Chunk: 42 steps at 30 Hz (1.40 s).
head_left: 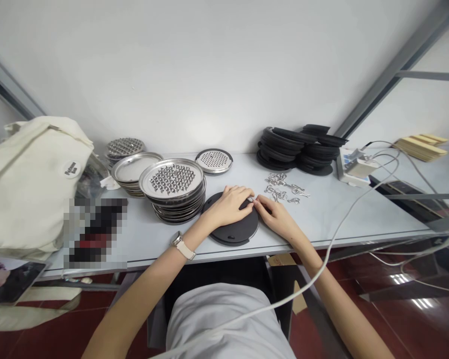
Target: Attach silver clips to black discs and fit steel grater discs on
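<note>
A round black plastic disc (239,230) lies on the table in front of me, with a small oval slot near its front edge. My left hand (232,203) rests over its top, fingers bent and gripping toward its right edge. At that edge my right hand (272,213) is closed in a pinch, its fingertips meeting those of the left. A sliver of shiny metal shows between the fingertips; its shape is mostly hidden. Beyond the right hand lies a loose pile of bent metal wire clips (279,188).
Stacked metal grater discs (173,179) stand left of my hands, with plain metal discs (136,167) behind. One grater (214,160) lies near the wall. Black rings (280,147) are stacked at back right beside a power strip (353,167). A white cable (340,227) crosses my right forearm.
</note>
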Available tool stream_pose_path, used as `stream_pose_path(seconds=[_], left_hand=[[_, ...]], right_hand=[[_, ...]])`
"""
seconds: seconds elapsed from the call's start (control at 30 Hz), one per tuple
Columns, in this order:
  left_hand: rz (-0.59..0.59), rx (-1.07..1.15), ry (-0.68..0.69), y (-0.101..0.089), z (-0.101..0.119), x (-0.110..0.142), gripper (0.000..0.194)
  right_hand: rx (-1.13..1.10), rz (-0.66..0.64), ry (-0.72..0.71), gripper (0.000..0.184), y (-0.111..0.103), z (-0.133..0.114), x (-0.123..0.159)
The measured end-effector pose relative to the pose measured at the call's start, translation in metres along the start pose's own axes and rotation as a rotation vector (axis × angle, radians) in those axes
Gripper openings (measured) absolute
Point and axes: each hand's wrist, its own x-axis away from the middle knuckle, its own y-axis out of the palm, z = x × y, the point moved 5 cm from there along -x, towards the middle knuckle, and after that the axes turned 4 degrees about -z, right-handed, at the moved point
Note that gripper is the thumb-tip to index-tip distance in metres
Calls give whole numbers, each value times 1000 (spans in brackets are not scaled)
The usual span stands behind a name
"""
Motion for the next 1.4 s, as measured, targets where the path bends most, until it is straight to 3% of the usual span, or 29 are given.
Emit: stream_pose_path(seconds=[1.4], left_hand=[[41, 168, 45, 0, -2, -5, 17]], right_hand=[[-3, -19, 7, 27, 1, 1, 2]])
